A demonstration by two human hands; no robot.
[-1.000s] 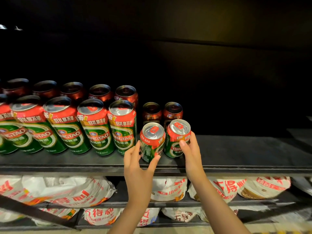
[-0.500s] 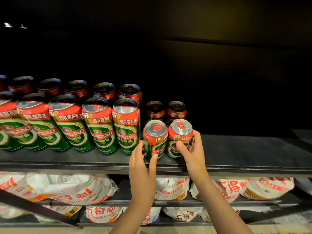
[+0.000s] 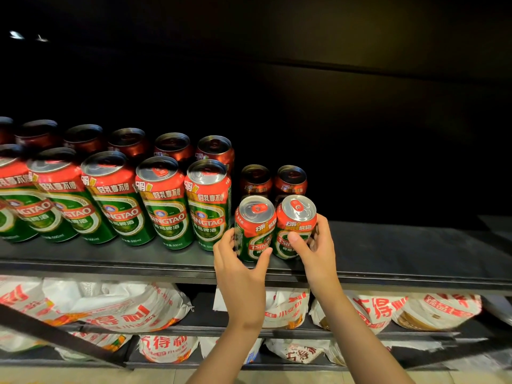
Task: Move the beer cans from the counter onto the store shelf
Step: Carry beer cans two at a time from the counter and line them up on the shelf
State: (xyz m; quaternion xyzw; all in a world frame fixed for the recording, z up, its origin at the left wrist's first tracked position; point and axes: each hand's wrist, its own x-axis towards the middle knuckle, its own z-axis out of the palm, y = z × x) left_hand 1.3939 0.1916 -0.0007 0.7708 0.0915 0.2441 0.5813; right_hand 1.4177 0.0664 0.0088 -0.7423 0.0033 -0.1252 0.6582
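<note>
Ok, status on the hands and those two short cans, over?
Left hand grips left short can. Right hand grips right short can. Both upright at shelf front, beside tall cans. Nothing blocking.

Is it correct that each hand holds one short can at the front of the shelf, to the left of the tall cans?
Not quite: the head view shows the left hand and right hand holding short cans on the shelf to the right of the tall cans.
</note>
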